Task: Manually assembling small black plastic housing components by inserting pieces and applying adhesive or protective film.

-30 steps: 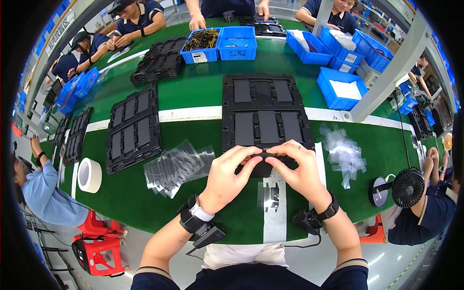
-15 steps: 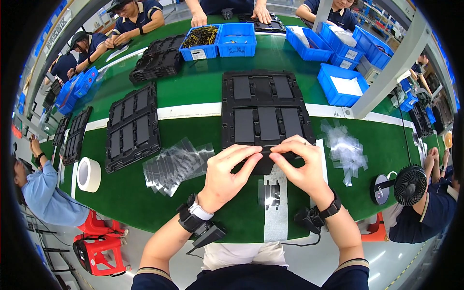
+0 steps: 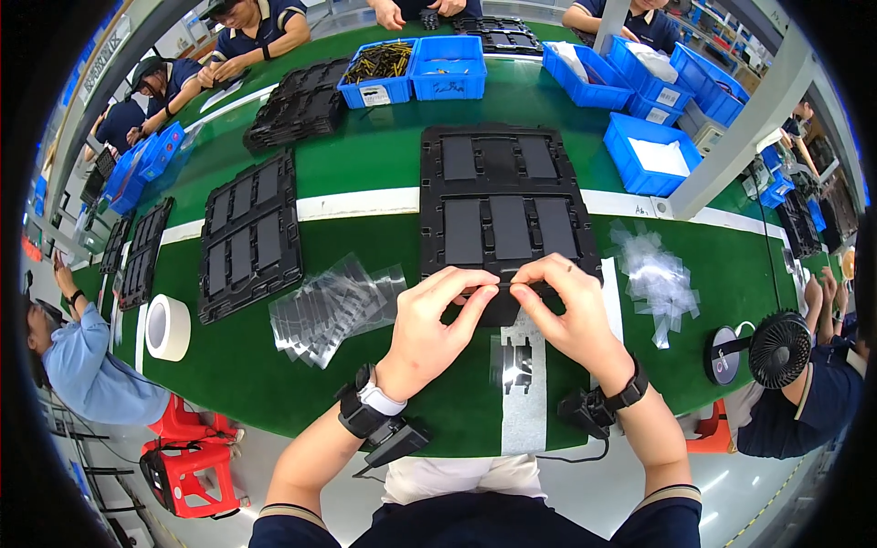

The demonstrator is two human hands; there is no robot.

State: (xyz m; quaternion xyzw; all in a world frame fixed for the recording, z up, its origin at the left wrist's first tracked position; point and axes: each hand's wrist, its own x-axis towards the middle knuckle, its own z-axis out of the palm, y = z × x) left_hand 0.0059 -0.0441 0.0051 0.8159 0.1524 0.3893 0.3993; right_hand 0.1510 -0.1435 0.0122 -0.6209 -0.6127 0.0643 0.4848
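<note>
- The left hand (image 3: 437,321) and the right hand (image 3: 568,310) meet over the near edge of the black tray (image 3: 505,233), both pinching a small dark flat part (image 3: 498,300) between thumb and fingertips
- The part sits between the two hands, just at the tray's near rim, not yet laid in a pocket
- The tray's three near pockets look filled with dark panels, as do the three in the tray (image 3: 498,157) behind it, so the filling seems well along; I cannot tell if any pocket is bare
- A fanned pile of clear sleeves (image 3: 331,306) lies left of the hands and crumpled clear film (image 3: 656,274) to the right, so peeling work seems partly done
</note>
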